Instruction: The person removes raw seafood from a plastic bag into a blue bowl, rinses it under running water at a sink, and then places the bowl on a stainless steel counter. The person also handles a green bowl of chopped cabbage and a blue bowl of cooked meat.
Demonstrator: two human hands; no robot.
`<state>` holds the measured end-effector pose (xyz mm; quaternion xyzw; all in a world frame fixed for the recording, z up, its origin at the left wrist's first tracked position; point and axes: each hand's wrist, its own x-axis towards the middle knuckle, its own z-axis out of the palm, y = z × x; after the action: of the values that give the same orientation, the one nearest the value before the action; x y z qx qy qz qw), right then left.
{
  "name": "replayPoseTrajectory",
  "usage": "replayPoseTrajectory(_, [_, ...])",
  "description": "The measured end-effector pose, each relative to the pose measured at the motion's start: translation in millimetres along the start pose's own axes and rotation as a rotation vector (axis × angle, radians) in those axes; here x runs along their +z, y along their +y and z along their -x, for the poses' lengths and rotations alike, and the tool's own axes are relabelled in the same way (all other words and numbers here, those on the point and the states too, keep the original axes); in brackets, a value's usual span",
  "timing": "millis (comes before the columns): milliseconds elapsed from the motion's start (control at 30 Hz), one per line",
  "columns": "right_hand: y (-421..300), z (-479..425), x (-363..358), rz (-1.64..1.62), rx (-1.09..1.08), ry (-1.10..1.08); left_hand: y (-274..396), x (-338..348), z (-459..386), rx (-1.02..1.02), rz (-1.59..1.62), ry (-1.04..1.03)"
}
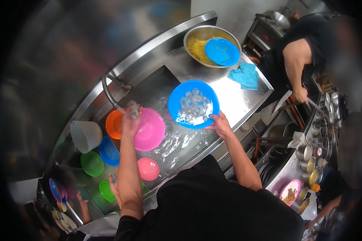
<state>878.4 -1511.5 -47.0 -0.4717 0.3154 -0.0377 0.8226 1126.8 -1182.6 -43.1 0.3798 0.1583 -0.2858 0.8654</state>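
Note:
My left hand (132, 120) holds a few peeled shrimp (133, 109) under the spout of a metal faucet (110, 95), over the rims of an orange bowl (113, 124) and a pink basin (150, 129). My right hand (220, 124) grips the near right rim of a blue plastic bowl (175, 96). Inside that bowl lie many grey peeled shrimp (194, 104) in water. The blue bowl is over the right part of the sink (181, 144), which has water in it.
A steel bowl (196, 64) of yellow noodles with a blue plate (221, 51) stands behind a turquoise cloth (246, 76). Green (92, 163), blue (109, 150) and pink bowls (148, 169) lie left. A co-worker's arm (295, 66) is at right; another person's hand (114, 188) is lower left.

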Motion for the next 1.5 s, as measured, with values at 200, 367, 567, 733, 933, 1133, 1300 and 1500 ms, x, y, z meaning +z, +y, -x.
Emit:
replayPoseTrajectory(200, [-2,9,21,0.000,-0.007,-0.011,-30,67,42,0.272,-0.754,-0.051])
replayPoseTrajectory(367, [-4,14,46,-0.007,-0.024,-0.009,-86,116,50,0.673,-1.206,-0.190])
replayPoseTrajectory(567, [-13,23,68,-0.022,-0.062,-0.005,-109,124,45,0.920,-1.395,-0.230])
replayPoseTrajectory(733, [-17,25,78,0.023,-0.104,-0.004,-112,122,41,0.816,-1.363,-0.159])
replayPoseTrajectory(933, [-24,31,88,0.109,-0.127,0.043,-121,123,36,0.827,-1.429,-0.171])
replayPoseTrajectory(1133, [-34,41,98,0.166,-0.229,0.063,-127,124,35,0.856,-1.332,-0.216])
replayPoseTrajectory(1300, [-41,46,99,0.309,-0.280,0.087,-134,124,30,0.830,-1.222,-0.247])
replayPoseTrajectory(1500, [-46,51,92,0.178,-0.168,0.066,-135,128,23,0.818,-1.179,-0.249])
